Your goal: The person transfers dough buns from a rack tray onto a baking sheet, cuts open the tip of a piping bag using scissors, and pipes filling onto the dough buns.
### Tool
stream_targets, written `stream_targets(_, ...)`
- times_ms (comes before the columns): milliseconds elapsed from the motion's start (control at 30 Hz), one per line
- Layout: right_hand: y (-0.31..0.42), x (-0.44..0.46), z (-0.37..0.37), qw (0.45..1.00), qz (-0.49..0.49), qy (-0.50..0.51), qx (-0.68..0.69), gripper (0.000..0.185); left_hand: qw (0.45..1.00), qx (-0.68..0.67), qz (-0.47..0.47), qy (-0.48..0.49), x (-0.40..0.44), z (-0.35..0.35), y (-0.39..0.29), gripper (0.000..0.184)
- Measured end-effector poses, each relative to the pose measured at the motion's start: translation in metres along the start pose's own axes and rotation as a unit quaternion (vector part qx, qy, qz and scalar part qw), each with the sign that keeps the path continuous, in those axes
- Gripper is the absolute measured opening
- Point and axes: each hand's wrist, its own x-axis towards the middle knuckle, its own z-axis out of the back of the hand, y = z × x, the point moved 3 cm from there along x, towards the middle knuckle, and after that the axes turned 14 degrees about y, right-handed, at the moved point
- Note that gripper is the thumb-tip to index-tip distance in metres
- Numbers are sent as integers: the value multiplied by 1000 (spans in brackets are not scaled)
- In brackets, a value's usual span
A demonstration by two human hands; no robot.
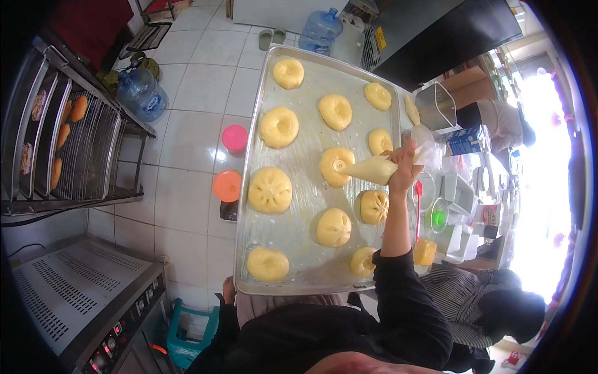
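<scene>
My right hand [403, 169] is closed around a piping bag [372, 169] filled with pale cream. The bag's narrow tip points left, at the hollow of a dough bun [336, 179], where a small ring shape shows. This bun sits among several glossy yellow buns on a large metal baking tray [305, 246]. Some, like the bun [271, 190] on the left, have petal-like dents; others, such as the bun [278, 127] above it, have a round hollow. My left hand [229, 290] is beside the tray's near left corner, its fingers mostly hidden.
At left stand a rack [93, 137] with baked goods and an oven [81, 287]. A pink lid [235, 138] and an orange lid [227, 186] show beside the tray. To the right are a blue carton [466, 141], a red spatula [418, 202] and a person in stripes [458, 299].
</scene>
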Motion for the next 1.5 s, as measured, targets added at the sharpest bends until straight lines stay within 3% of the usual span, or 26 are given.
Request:
stream_targets(100, 6, 1, 3, 999, 12, -16, -43, 36, 991, 118, -65, 15, -8, -3, -7, 28)
stream_targets(400, -12, 17, 11, 998, 34, -37, -33, 38, 999, 36, -10, 21, 11, 7, 15, 28)
stream_targets(500, -11, 17, 3, 1000, 19, -12, -22, 33, 952, 240, -183, 47, 21, 17, 29, 27)
stream_targets(600, -9, 17, -5, 998, 35, -27, -42, 38, 988, 127, -71, 54, 7, 11, 12, 26)
stream_targets(700, -4, 12, -10, 1000, 24, -10, -15, 37, 996, 72, -38, 34, 3, 6, 3, 27)
stream_targets(900, -1, 2, 5, 999, -1, -17, -42, 35, 998, 42, -20, 30, -2, 1, -4, 28)
stream_targets(1000, 6, 6, 7, 998, 21, -17, -52, 37, 991, 123, -47, 31, -1, 3, 0, 28)
stream_targets(1100, 0, 11, 13, 998, 21, -31, -49, 38, 998, 60, -31, 20, 8, 5, 9, 28)
stream_targets(1200, -3, 18, 11, 998, 30, -30, -36, 37, 991, 104, -77, 36, 11, 7, 8, 27)
stream_targets(1300, -7, 22, 7, 999, 42, -23, -20, 35, 1000, 31, 2, -5, 6, 3, 3, 26)
stream_targets(1500, -7, 20, -2, 999, 29, 9, -30, 34, 996, 88, -16, -7, -3, -1, -7, 27)
